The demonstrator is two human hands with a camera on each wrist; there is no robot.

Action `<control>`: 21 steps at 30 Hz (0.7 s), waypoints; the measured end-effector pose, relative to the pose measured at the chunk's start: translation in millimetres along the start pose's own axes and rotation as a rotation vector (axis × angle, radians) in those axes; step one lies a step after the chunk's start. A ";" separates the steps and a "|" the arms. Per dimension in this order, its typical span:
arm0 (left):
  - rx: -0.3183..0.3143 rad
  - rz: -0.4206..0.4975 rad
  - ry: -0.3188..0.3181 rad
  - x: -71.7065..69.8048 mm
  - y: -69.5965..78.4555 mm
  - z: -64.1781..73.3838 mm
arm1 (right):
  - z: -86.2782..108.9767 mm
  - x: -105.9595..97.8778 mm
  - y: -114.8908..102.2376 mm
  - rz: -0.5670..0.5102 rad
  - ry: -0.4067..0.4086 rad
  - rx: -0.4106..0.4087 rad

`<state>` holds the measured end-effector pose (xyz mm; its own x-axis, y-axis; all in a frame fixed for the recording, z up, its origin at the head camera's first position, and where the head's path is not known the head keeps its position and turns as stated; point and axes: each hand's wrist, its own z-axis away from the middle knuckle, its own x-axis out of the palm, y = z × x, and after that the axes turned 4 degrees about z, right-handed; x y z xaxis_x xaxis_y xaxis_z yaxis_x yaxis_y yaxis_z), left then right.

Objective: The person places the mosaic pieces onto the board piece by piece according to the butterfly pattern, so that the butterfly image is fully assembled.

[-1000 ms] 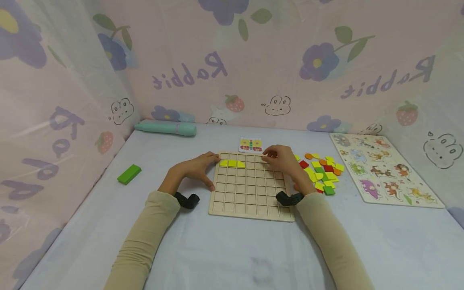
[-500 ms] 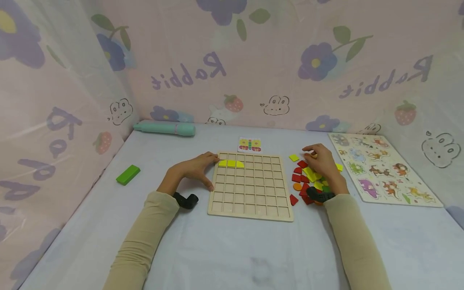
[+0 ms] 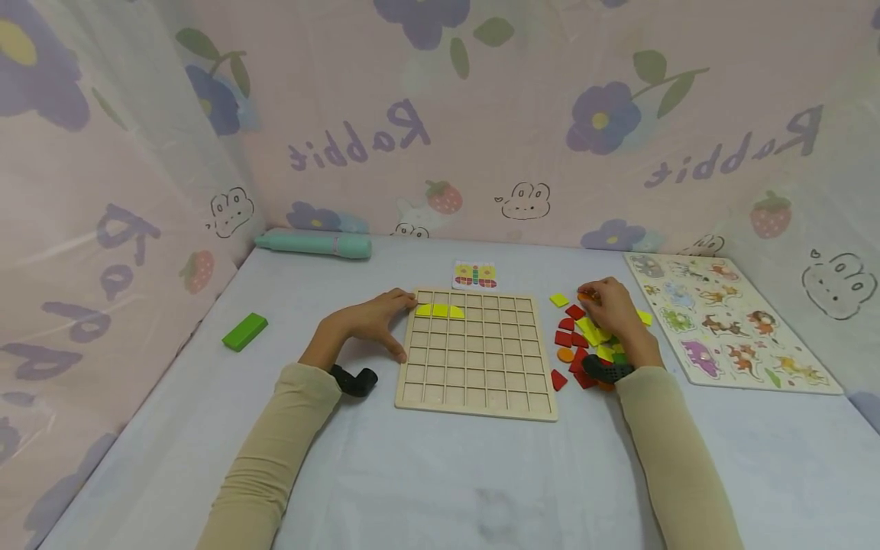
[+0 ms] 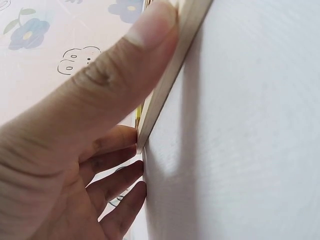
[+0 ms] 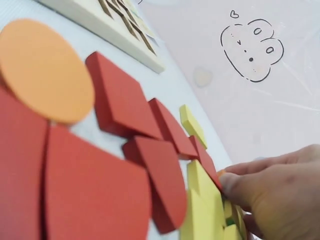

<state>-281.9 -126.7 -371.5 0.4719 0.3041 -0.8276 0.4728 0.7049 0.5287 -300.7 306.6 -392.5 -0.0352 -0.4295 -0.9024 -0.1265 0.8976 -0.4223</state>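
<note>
My left hand (image 3: 371,321) rests against the left edge of the wooden grid board (image 3: 474,355); the thumb presses the board's side near its front part and the fingertips touch its far left corner, the fingers fairly straight and curled round nothing, as the left wrist view confirms (image 4: 100,125). Three yellow pieces (image 3: 440,310) sit in the top row of the grid, side by side; the other cells show bare wood. My right hand (image 3: 612,309) lies over the pile of loose pieces (image 3: 584,344) just right of the board; its fingertips close on a small orange piece (image 3: 587,296) at the far edge of the pile, pinching it. In the right wrist view (image 5: 270,195) the fingertips meet above red and yellow tiles; an orange disc (image 5: 45,70) lies flat in the foreground, apart from the fingers. A single yellow square (image 3: 558,299) lies between board and hand. A butterfly pattern card (image 3: 475,275) lies just beyond the board; an animal puzzle board (image 3: 729,321) lies at the right; a green block (image 3: 244,331) and a teal pen-shaped object (image 3: 313,244) lie at the left, well apart from the board, all on the pale table (image 3: 440,473).
</note>
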 end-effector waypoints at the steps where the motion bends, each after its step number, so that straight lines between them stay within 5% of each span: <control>1: 0.004 0.001 0.001 -0.2 0.2 0.2 | -0.2 0.4 0.5 0.004 0.006 -0.007; 8: 0.011 -0.004 -0.003 -0.9 -0.2 1.5 | -4.9 8.2 -13.8 0.027 0.066 -0.118; 21: 0.014 -0.002 -0.010 -0.5 -2.3 -1.5 | -8.2 45.3 -110.6 -0.087 -0.018 -0.510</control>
<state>-284.4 -127.6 -372.6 0.4784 0.2963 -0.8266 0.4843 0.6962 0.5299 -296.5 187.0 -385.9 0.0137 -0.4949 -0.8688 -0.5954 0.6941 -0.4047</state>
